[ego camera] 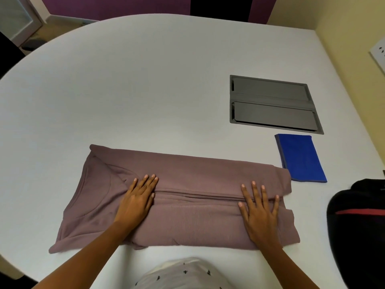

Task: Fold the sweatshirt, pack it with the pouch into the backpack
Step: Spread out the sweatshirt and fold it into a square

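A mauve sweatshirt lies across the near part of the white table, its two long sides folded in and meeting along a middle seam. My left hand rests flat on that seam near the neck end, fingers spread. Flat on the seam near the hem end is my right hand, also with fingers apart. A blue pouch lies flat just beyond the sweatshirt's right end. The black backpack with a red stripe sits at the table's right edge, partly cut off by the frame.
A grey cable hatch with two closed flaps is set into the table behind the pouch. A yellow wall with a socket plate stands to the right. The table's curved edge runs along the left.
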A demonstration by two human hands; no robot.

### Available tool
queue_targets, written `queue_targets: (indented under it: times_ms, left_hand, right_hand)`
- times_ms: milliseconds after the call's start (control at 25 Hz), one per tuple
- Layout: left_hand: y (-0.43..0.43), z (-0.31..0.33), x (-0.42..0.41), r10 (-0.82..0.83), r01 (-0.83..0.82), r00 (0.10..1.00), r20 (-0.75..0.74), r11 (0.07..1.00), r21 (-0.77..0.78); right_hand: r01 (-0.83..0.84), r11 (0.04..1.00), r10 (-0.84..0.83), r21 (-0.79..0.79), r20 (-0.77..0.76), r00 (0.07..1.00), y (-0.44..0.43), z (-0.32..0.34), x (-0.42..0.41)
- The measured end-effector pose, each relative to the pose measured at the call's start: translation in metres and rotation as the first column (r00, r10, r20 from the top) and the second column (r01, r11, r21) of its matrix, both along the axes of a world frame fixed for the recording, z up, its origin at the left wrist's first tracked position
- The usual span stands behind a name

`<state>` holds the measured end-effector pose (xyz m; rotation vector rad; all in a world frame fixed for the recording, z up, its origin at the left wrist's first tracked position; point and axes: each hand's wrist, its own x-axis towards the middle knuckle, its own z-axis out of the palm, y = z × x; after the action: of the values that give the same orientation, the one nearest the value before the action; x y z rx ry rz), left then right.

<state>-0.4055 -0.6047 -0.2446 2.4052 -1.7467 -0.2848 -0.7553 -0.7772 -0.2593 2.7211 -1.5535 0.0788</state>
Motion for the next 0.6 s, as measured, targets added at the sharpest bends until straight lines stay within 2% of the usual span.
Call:
queue_targets:
  times_ms: [80, 160, 200, 240, 320, 400, 440, 480, 600]
  left_hand:
    - [0.000, 0.003, -0.009, 0.053, -0.053, 0.998, 0.019, 0.998, -0.026]
    - [-0.007, 0.012, -0.022, 0.136, -0.131, 0.989, 0.051, 0.988, -0.080]
    - [-0.011, 0.017, -0.030, 0.162, -0.155, 0.985, 0.059, 0.982, -0.109]
    - [-0.015, 0.019, -0.038, 0.160, -0.152, 0.986, 0.055, 0.980, -0.131]
    - [-0.019, 0.016, -0.056, 0.087, -0.084, 0.996, 0.019, 0.990, -0.117]
    - [-0.019, 0.005, -0.070, 0.026, -0.028, 0.999, -0.018, 0.997, -0.071]
    - [-0.018, -0.002, -0.075, 0.024, -0.025, 0.999, -0.028, 0.998, -0.049]
    - [-0.017, -0.008, -0.077, 0.032, -0.033, 0.999, -0.033, 0.999, -0.028]
    - [-0.015, -0.013, -0.077, 0.047, -0.047, 0.998, -0.035, 0.999, 0.010]
  right_hand:
    - [0.180, 0.984, -0.180, -0.001, 0.044, 0.983, 0.007, 0.003, -0.002]
    - [0.414, 0.909, -0.417, 0.055, 0.163, 0.894, 0.015, 0.008, 0.004]
    - [0.459, 0.885, -0.465, 0.077, 0.212, 0.860, 0.019, 0.011, 0.011]
    - [0.427, 0.901, -0.433, 0.083, 0.240, 0.869, 0.025, 0.013, 0.019]
    - [0.178, 0.977, -0.202, 0.121, 0.232, 0.951, 0.043, 0.010, 0.043]
    - [-0.051, 0.988, 0.024, 0.148, 0.178, 0.984, 0.058, -0.002, 0.057]
    - [-0.077, 0.986, 0.056, 0.147, 0.144, 0.988, 0.057, -0.006, 0.056]
    - [-0.036, 0.989, 0.018, 0.144, 0.119, 0.993, 0.052, -0.009, 0.051]
    - [0.196, 0.974, -0.208, 0.112, 0.106, 0.972, 0.033, -0.009, 0.022]
